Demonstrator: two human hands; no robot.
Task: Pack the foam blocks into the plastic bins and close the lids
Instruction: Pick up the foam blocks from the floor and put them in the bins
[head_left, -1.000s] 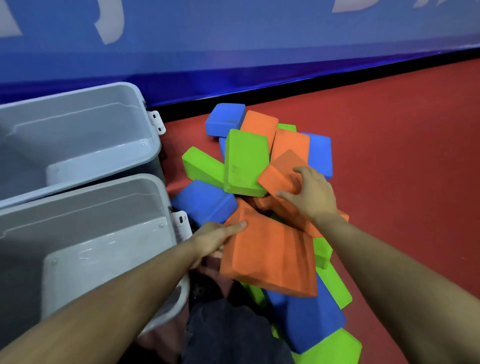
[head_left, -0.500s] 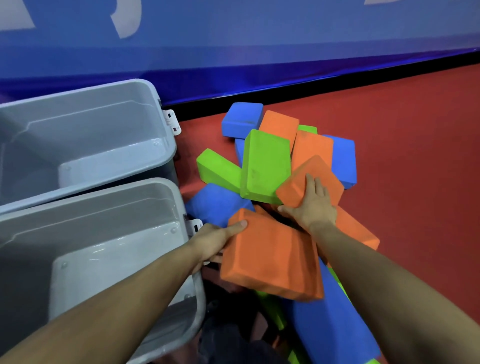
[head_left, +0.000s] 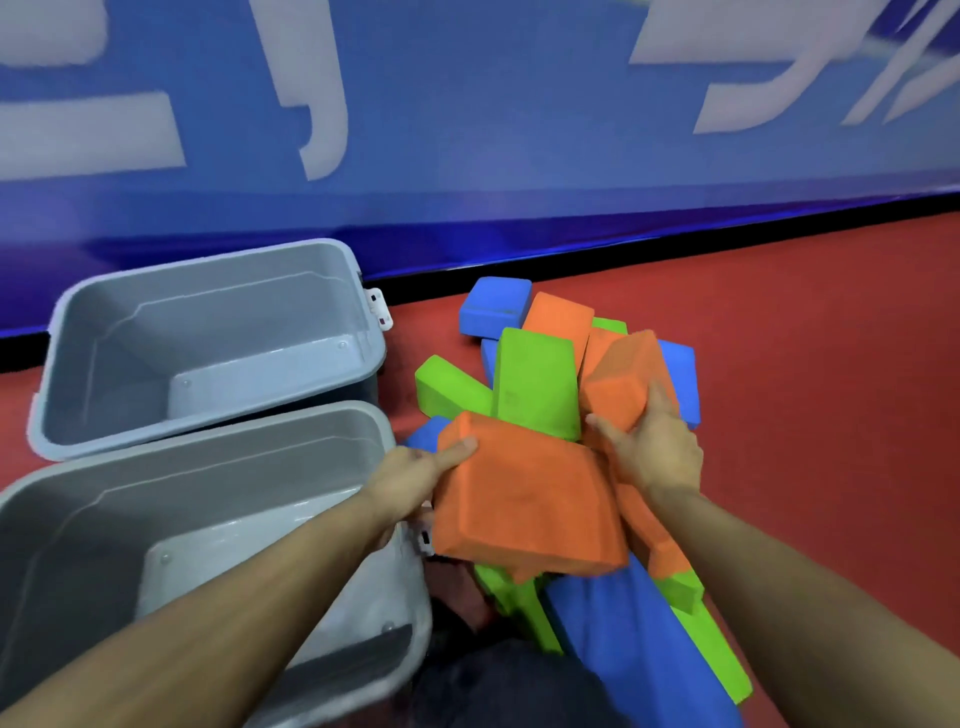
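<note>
The left hand (head_left: 415, 475) grips the near orange block (head_left: 524, 509) at its left edge, thumb laid along the top corner, fingers hidden beneath. At about three o'clock from it, the right hand (head_left: 652, 447) curls round the lower end of a second orange block (head_left: 623, 384), which stands tilted above the heap. Both blocks sit over the pile of green, blue and orange foam blocks (head_left: 535, 379) on the red floor (head_left: 831, 415). At nine o'clock from the pile stand two open grey bins: the near bin (head_left: 62, 519) just beside the left wrist, the far bin (head_left: 208, 332) at eleven o'clock, against the blue wall (head_left: 467, 156).
</note>
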